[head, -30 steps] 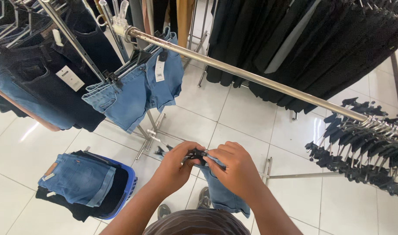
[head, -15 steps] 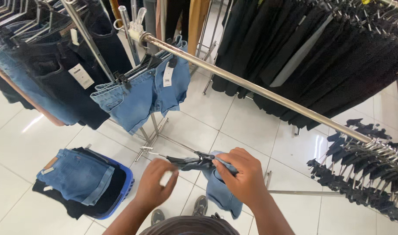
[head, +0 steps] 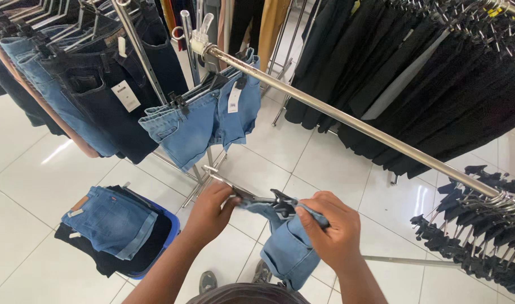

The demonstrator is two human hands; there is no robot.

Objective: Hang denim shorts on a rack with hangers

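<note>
Denim shorts [head: 288, 253] are hanging between both hands on a clip hanger [head: 257, 199] lying crosswise, left hand [head: 209, 211] pinching its left end, right hand [head: 331, 231] gripping the waistband below the chrome rail [head: 347, 119].

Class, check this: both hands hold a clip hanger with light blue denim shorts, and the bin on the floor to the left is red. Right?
One slip: the bin is blue, not red, as the head view shows. The rest holds: the left hand and right hand hold the hanger with the shorts.
</note>
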